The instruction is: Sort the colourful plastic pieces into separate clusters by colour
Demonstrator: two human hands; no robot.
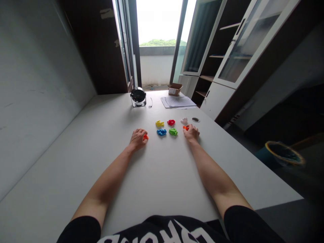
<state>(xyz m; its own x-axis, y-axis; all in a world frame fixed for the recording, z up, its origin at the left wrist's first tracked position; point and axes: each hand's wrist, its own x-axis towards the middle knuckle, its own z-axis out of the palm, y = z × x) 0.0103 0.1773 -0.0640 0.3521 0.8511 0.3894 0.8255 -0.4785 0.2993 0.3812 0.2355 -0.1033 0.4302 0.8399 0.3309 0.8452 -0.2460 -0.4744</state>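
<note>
On the white table, my left hand [138, 138] is closed around a small orange-red plastic piece [145, 137], which shows at the fingertips. Over to the right, my right hand [191, 133] has its fingers closed on an orange plastic piece [186, 128]. Between the hands lie small lumpy plastic pieces: yellow [159, 124], red [171, 122], blue [161, 132] and green [173, 132]. A whitish one [184, 120] lies just beyond my right hand. Their exact kind is too small to make out.
A round black device on a silver stand [138, 97] and a thin cord [151, 102] sit at the back of the table [157, 175]. Papers [178, 101], an open cardboard box [175, 89] and a cable hole [195, 119] are at right. A bin [280, 155] stands beyond the right edge.
</note>
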